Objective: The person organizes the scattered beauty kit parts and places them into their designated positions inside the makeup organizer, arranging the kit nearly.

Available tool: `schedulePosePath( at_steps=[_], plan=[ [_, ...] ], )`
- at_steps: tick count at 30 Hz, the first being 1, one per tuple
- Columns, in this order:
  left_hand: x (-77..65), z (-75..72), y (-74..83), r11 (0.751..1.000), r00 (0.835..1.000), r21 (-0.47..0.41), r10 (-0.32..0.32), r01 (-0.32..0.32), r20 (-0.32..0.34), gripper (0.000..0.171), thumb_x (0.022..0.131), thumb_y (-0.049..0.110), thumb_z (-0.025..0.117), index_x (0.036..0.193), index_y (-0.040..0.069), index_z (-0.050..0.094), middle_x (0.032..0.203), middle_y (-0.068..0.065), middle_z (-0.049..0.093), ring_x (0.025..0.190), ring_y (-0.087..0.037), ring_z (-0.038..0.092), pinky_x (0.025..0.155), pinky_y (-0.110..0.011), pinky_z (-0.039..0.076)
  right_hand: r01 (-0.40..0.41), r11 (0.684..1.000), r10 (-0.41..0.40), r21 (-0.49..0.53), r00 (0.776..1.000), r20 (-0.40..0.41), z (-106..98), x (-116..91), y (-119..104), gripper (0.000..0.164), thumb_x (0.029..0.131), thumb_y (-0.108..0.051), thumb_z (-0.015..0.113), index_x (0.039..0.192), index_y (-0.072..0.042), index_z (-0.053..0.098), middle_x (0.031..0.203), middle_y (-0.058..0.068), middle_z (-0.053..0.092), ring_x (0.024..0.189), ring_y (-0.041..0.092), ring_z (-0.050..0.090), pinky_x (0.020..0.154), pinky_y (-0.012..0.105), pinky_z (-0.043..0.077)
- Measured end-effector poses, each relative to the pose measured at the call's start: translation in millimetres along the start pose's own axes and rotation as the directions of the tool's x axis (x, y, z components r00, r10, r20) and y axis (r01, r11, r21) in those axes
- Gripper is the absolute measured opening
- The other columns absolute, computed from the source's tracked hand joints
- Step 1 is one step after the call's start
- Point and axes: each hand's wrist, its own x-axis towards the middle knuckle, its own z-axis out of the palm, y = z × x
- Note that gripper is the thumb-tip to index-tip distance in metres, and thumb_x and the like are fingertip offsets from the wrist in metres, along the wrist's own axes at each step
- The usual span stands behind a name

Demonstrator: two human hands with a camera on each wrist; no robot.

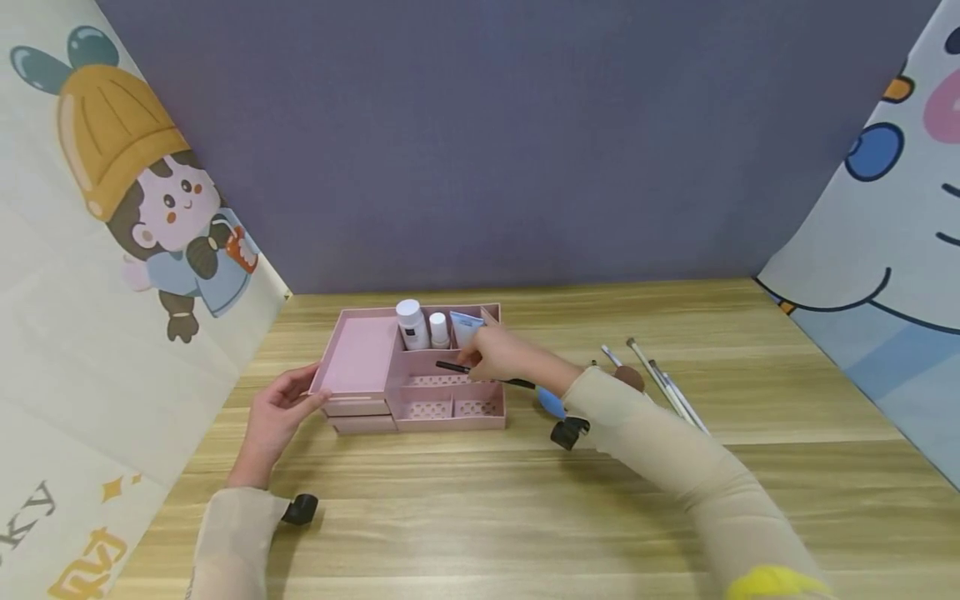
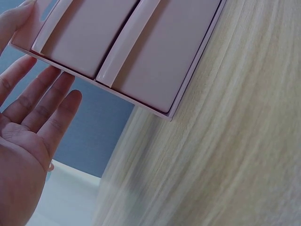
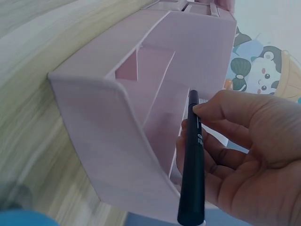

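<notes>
A pink desktop organizer stands on the wooden table, with drawers at its left and open compartments at its right. My left hand is at its left front corner, thumb at the top edge and fairly straight fingers along the side wall. Over the middle compartment, my right hand pinches a slim black pen between thumb and fingers. The pen lies roughly level above the organizer. A white bottle, a smaller white bottle and a light blue tube stand in the back row.
Right of the organizer, several makeup brushes lie on the table, near a brown round brush head. A blue rounded object sits beside the right sleeve. A grey-blue panel rises behind the table, with cartoon-printed panels at both sides.
</notes>
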Motion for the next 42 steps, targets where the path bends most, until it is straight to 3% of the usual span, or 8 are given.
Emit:
schedulePosePath(
  at_steps=[1,3,5,8,13,21,28,42],
  plan=[
    [0.2,-0.1,-0.2,1.000,1.000,-0.002,-0.002,0.002,0.001,0.040,0.088,-0.011,0.069,0.125,-0.017,0.055,0.113,0.014,0.069,0.102,0.000,0.064,0.085,-0.013,0.053,0.006,1.000,-0.006,-0.004,1.000,0.001,1.2,2.0,-0.7,0.025,0.080,0.001,0.071,0.104,-0.002,0.077,0.067,-0.006,0.064,0.065,0.003,0.054,0.123,0.051,0.003],
    [0.8,-0.1,-0.6,1.000,1.000,-0.006,-0.004,0.004,0.001,0.040,0.087,-0.011,0.069,0.124,-0.017,0.055,0.113,0.014,0.069,0.102,0.000,0.064,0.085,-0.013,0.053,-0.009,1.000,0.009,0.000,1.000,0.004,3.1,6.1,-2.9,0.029,0.081,0.001,0.069,0.109,-0.002,0.076,0.071,-0.005,0.065,0.066,0.005,0.052,0.117,0.041,0.028],
    [1.1,-0.3,-0.8,1.000,1.000,-0.003,-0.004,0.004,0.002,0.040,0.087,-0.011,0.069,0.125,-0.017,0.055,0.113,0.015,0.069,0.103,0.001,0.064,0.085,-0.013,0.053,-0.029,1.000,0.029,0.005,1.000,0.010,5.1,10.7,-5.1,0.031,0.082,0.002,0.066,0.111,-0.002,0.075,0.076,-0.002,0.067,0.067,0.006,0.051,0.094,0.028,0.045],
    [1.6,-0.3,-0.5,1.000,1.000,-0.002,-0.004,0.004,0.002,0.040,0.087,-0.012,0.069,0.124,-0.018,0.055,0.113,0.015,0.069,0.103,0.001,0.064,0.084,-0.013,0.053,-0.045,0.999,0.045,0.017,0.999,0.015,7.7,17.8,-8.7,0.030,0.084,0.003,0.066,0.112,-0.002,0.075,0.084,0.002,0.070,0.071,0.008,0.052,0.065,0.019,0.044],
    [2.1,-0.3,-0.4,1.000,1.000,0.003,-0.011,0.011,0.003,0.041,0.087,-0.012,0.069,0.125,-0.018,0.055,0.113,0.015,0.069,0.103,0.001,0.063,0.084,-0.013,0.053,-0.053,0.998,0.052,0.019,0.998,0.022,13.2,27.3,-11.3,0.027,0.088,0.003,0.066,0.114,-0.001,0.074,0.096,0.008,0.073,0.075,0.010,0.056,0.066,0.018,0.049],
    [2.9,-0.3,-1.8,1.000,1.000,0.011,-0.018,0.018,0.000,0.040,0.087,-0.010,0.070,0.124,-0.016,0.057,0.114,0.013,0.069,0.103,0.001,0.063,0.085,-0.013,0.053,-0.040,0.999,0.040,-0.005,0.999,-0.026,27.4,36.7,-10.8,0.024,0.088,0.005,0.068,0.110,-0.001,0.075,0.096,0.008,0.073,0.076,0.013,0.057,0.067,0.022,0.049],
    [4.4,0.0,-3.6,1.000,1.000,0.013,-0.020,0.020,-0.002,0.039,0.087,-0.010,0.070,0.124,-0.015,0.058,0.114,0.012,0.069,0.103,0.001,0.063,0.085,-0.013,0.053,-0.032,0.999,0.030,-0.034,0.999,-0.039,34.3,42.0,-12.1,0.026,0.087,0.008,0.065,0.111,0.001,0.074,0.108,0.013,0.073,0.102,0.024,0.068,0.089,0.031,0.057],
    [6.4,1.1,-5.9,1.000,1.000,0.016,-0.019,0.019,-0.003,0.040,0.088,-0.010,0.070,0.125,-0.017,0.056,0.113,0.015,0.069,0.103,0.001,0.063,0.084,-0.012,0.053,-0.017,0.988,0.005,-0.153,0.997,-0.081,46.3,46.7,-5.9,0.020,0.081,0.010,0.068,0.095,-0.001,0.077,0.094,0.009,0.074,0.093,0.024,0.070,0.084,0.032,0.058]
  ],
)
